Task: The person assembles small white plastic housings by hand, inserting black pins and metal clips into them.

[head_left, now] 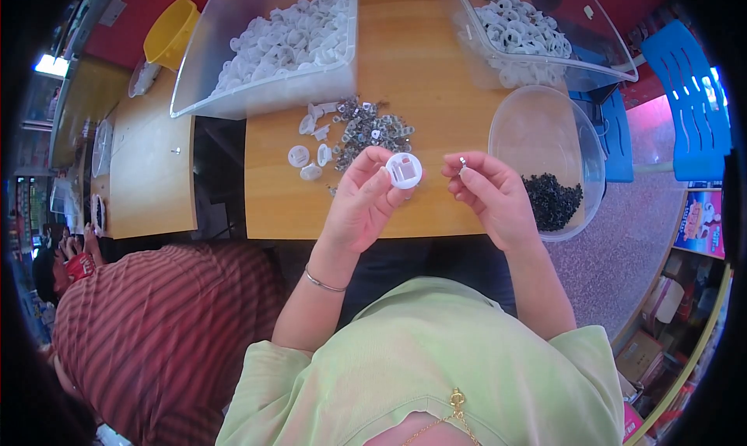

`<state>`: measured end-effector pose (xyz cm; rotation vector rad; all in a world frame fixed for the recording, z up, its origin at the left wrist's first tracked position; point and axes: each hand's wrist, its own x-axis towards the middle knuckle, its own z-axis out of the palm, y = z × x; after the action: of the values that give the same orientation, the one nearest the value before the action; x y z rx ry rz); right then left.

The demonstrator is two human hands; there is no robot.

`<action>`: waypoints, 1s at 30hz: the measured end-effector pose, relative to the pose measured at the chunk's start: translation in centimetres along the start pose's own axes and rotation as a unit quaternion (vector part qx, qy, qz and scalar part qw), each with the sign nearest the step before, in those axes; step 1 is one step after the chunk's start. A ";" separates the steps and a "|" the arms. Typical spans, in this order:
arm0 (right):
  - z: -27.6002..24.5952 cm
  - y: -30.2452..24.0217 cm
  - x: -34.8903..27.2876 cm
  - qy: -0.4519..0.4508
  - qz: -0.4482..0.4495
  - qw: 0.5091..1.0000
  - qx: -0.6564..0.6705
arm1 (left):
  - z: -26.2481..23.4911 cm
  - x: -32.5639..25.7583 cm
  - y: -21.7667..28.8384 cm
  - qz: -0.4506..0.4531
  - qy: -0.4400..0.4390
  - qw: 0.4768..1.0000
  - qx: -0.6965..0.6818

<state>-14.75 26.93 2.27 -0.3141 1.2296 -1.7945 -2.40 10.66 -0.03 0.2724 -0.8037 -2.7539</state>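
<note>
My left hand (363,191) is closed on a round white plastic part (405,171), gripped at its edge with a square recess facing up. Across a small gap, my right hand (490,195) pinches a small shiny metal piece (463,163) between thumb and fingertips. Just beyond my left hand lies a heap of small metal pieces (369,127) on the wooden table (424,65). Several loose white plastic parts (299,156) lie to the left of that heap.
A clear bin of white parts (288,45) stands at the back left, another bin (517,30) at the back right. A round clear tub (545,108) with small black pieces (554,202) sits at right. Beside me on the left is another person in a striped top (167,337).
</note>
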 end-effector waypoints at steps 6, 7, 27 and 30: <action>0.3 -1.0 -0.5 -0.013 -0.031 0.998 -0.047 | 0.1 0.0 -0.2 0.001 -0.025 1.000 0.003; 0.3 -1.0 -0.5 -0.013 -0.031 0.998 -0.046 | 0.2 0.1 -0.2 0.001 -0.031 1.000 0.004; 0.3 -1.0 -0.9 -0.015 -0.145 0.985 -0.088 | 0.9 0.1 -0.7 0.000 -0.047 0.999 0.007; 0.6 -1.2 -1.0 -0.014 -0.142 0.985 -0.094 | 0.8 0.1 -0.8 0.002 -0.045 0.999 0.022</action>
<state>-14.44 27.45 3.84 -0.6487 1.3925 -1.9076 -2.86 11.68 0.17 0.1558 -0.8873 -2.7650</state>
